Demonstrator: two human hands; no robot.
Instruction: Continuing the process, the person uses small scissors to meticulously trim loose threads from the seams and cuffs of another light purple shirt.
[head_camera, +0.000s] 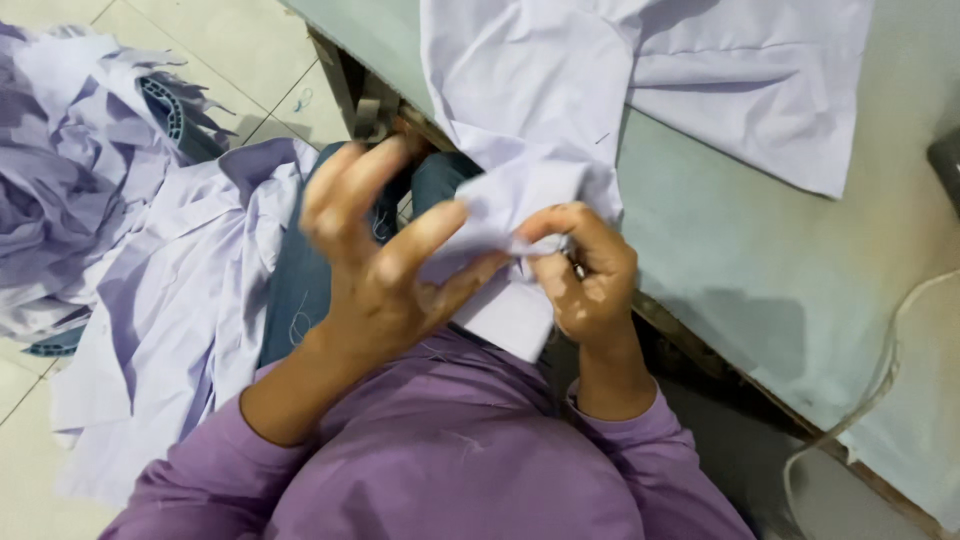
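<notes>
Both hands pinch the lilac cloth (520, 215): left hand (375, 265) fingers splayed, right hand (590, 275) fingers curled.

The left hand (375, 250) is motion-blurred; the lilac garment (530, 120) runs past the top edge.

Pale lilac shirt piece (520, 200), crumpled, off table edge

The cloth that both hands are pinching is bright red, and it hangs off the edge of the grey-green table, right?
Not red. The head view shows the cloth is pale lilac. Both the left hand and right hand do pinch it, and it hangs off the grey-green table.
</notes>
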